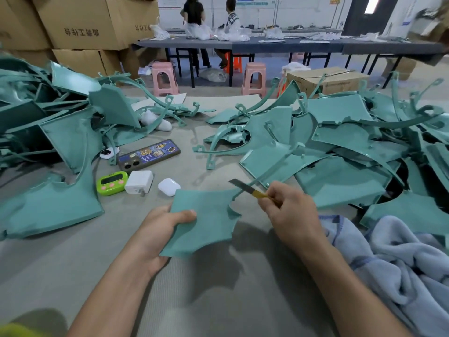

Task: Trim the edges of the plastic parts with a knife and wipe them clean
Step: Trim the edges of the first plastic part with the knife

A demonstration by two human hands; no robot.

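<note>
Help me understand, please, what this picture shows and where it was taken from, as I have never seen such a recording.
There is no machine here: one camera worn on a person's head looks forward and down at their two bare hands. The left hand grips a teal plastic part by its left edge. The right hand holds a knife with a yellow handle, its blade by the part's upper right corner. On the grey table lie heaps of similar teal parts at left and right, a phone, a green timer, a white charger, a white earbud case and a blue cloth at the right.
</note>
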